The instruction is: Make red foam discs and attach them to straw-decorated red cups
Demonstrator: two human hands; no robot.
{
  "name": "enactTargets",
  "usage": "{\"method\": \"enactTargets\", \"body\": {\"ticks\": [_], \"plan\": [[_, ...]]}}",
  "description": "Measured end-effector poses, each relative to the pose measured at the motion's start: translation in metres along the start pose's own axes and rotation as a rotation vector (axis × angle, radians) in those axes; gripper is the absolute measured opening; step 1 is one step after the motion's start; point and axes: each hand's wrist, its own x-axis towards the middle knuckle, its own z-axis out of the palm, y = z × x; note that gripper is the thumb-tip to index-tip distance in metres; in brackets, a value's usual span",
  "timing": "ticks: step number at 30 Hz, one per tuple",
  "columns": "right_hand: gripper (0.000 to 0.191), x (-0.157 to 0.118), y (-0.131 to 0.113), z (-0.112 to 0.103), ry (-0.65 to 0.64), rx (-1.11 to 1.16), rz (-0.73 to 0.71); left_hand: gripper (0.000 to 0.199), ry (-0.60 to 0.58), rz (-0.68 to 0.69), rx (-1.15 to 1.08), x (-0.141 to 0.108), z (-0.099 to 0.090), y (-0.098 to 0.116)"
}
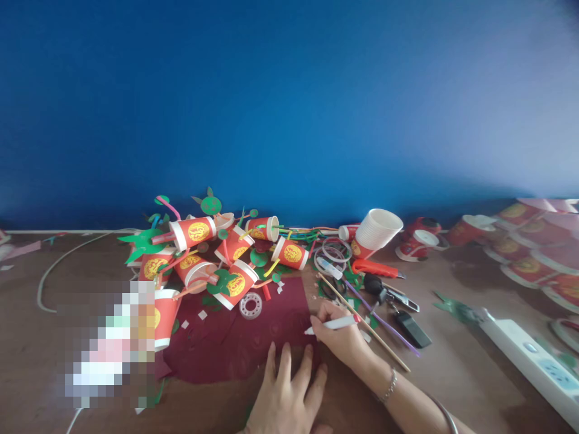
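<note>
A sheet of dark red paper lies on the table in front of me. My left hand rests flat across its near edge, fingers spread. Held in my right hand is a white marker with a red end; its tip points left, at the sheet's right side. Whether the tip touches the paper I cannot tell. A white plastic ring and small white scraps lie on the sheet. Beyond it are several red paper cups with green paper pieces and pipe cleaners attached.
Right of the sheet lie a wooden stick, a purple pipe cleaner, an orange cutter and a black key fob. A cup stack leans behind them. Far right are a power strip and more red cups.
</note>
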Motion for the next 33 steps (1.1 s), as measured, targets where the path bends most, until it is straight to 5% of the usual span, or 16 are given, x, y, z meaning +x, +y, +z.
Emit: {"method": "enactTargets", "body": {"ticks": [17, 23, 33], "plan": [[0.025, 0.0, 0.007, 0.002, 0.02, 0.025, 0.035, 0.067, 0.072, 0.033, 0.067, 0.0, -0.002, -0.003], [0.026, -0.001, 0.005, 0.0, 0.018, 0.088, -0.011, 0.048, 0.154, 0.046, 0.207, 0.001, 0.004, -0.006], [0.027, 0.0, 0.007, 0.003, -0.037, 0.014, -0.007, 0.047, 0.165, 0.041, 0.198, 0.0, 0.004, -0.003]]}}
